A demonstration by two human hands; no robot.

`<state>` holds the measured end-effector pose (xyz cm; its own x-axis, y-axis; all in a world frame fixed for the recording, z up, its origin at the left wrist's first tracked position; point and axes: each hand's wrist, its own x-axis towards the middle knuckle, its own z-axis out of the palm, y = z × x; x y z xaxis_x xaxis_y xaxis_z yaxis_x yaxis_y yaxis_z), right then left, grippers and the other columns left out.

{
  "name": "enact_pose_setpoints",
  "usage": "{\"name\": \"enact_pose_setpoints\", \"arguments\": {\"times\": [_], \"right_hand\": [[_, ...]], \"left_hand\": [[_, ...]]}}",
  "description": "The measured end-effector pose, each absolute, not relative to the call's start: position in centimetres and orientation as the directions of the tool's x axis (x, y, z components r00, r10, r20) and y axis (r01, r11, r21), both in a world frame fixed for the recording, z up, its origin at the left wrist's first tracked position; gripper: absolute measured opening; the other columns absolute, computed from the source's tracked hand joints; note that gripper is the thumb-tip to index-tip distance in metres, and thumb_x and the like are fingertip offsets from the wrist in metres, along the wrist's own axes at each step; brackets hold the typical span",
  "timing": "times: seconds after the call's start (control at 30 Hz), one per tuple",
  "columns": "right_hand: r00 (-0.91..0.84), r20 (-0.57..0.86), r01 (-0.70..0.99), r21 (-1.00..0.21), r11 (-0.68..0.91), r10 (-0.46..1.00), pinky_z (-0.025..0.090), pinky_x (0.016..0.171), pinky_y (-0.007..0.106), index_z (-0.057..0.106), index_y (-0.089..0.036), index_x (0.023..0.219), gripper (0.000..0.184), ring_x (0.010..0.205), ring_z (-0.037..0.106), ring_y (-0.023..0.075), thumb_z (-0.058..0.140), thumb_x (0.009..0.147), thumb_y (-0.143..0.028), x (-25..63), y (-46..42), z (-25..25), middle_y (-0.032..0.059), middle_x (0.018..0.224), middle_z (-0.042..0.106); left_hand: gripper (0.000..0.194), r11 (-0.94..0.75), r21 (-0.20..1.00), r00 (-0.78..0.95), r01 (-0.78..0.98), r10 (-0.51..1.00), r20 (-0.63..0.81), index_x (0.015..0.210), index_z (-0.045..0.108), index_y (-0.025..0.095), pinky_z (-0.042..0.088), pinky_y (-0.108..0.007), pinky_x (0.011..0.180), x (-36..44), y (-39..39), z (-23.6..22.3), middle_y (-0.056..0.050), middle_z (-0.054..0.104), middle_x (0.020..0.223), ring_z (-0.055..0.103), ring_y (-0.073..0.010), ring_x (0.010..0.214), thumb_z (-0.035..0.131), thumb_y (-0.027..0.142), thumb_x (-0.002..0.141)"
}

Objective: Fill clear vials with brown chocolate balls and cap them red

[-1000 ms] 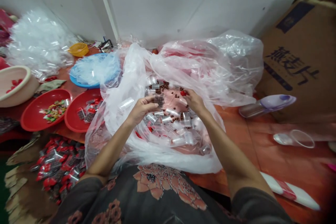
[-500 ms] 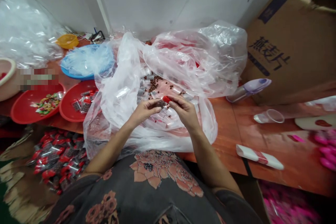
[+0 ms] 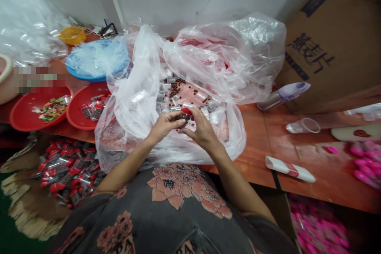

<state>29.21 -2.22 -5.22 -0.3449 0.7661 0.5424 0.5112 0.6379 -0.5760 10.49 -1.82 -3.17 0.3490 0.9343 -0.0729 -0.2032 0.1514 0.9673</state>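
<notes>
My left hand [image 3: 164, 124] pinches a small clear vial [image 3: 183, 116] filled with dark brown beads. My right hand [image 3: 201, 129] meets it from the right, fingers closed on a red cap [image 3: 187, 110] that sits against the vial's end. Both hands hover over a large clear plastic bag [image 3: 139, 99] spread open on the table. Inside the bag lie several empty clear vials [image 3: 175, 108] and loose brown beads [image 3: 176, 85].
Two red bowls [image 3: 77, 116] stand at the left, one with capped vials, one with coloured bits. A blue tray [image 3: 86, 75], a yellow bowl [image 3: 72, 35], a cardboard box [image 3: 330, 43], a plastic cup [image 3: 303, 126] and a purple-topped bottle [image 3: 282, 94] surround the bag. Capped vials [image 3: 65, 170] fill a low box.
My right hand brought a red cap from the bag's far side to the vial in my left hand. Both hands drew closer together and slightly toward me.
</notes>
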Motion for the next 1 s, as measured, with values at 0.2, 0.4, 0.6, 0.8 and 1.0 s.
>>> {"name": "enact_pose_setpoints", "arguments": {"times": [0.2,0.4,0.6,0.8,1.0], "right_hand": [[-0.331,0.507,0.548,-0.584,0.599,0.796,0.054,0.1,0.051,0.042,-0.026,0.145,0.07,0.123,0.06,0.0301,0.074,0.084,-0.04,28.9,-2.8,-5.9,0.014,0.135,0.06],[-0.348,0.505,0.567,-0.558,0.606,0.79,0.052,0.1,0.052,0.044,-0.027,0.143,0.066,0.118,0.062,0.0304,0.072,0.084,-0.033,28.4,-3.5,-6.3,0.0114,0.129,0.064],[-0.272,0.318,0.326,-0.858,0.398,0.908,0.06,0.081,0.044,0.046,-0.029,0.138,0.062,0.099,0.067,0.0235,0.072,0.084,-0.043,29.2,-4.2,-6.2,0.011,0.131,0.06],[0.027,0.079,0.0,-0.997,0.079,0.997,0.056,0.064,0.029,0.061,-0.023,0.102,0.024,0.07,0.065,0.0128,0.066,0.089,-0.042,29.5,-3.7,-6.0,0.001,0.087,0.069],[-0.035,0.276,0.193,-0.941,0.277,0.961,0.058,0.084,0.04,0.064,-0.026,0.116,0.027,0.095,0.068,0.0199,0.06,0.093,-0.04,28.8,-3.3,-4.9,0.0058,0.112,0.071]], "left_hand": [[0.043,0.302,0.888,0.36,-0.347,0.917,-0.172,0.103,0.072,0.015,0.055,-0.027,0.073,12.0,-2.2,-3.7,-0.009,0.074,0.09,0.07,-0.0169,0.079,0.072,0.053,0.083],[0.045,0.401,0.814,0.231,-0.419,0.915,-0.332,0.089,0.061,0.016,0.051,-0.023,0.056,14.0,-2.7,-4.1,-0.004,0.066,0.068,0.066,-0.0162,0.063,0.058,0.061,0.09],[0.029,0.464,0.743,0.266,-0.483,0.886,-0.381,0.097,0.058,0.018,0.046,-0.022,0.049,13.7,-2.8,-3.4,0.001,0.059,0.061,0.055,-0.0122,0.048,0.046,0.045,0.096],[0.034,0.539,0.714,0.416,-0.447,0.832,-0.368,0.118,0.053,0.019,0.045,-0.024,0.045,12.6,-2.4,-2.3,0.001,0.058,0.061,0.054,-0.0147,0.048,0.04,0.04,0.095],[0.041,0.595,0.711,0.487,-0.375,0.779,-0.395,0.11,0.058,0.017,0.049,-0.026,0.047,13.1,-2.3,-2.5,-0.001,0.059,0.062,0.056,-0.0149,0.05,0.038,0.05,0.097]]}}
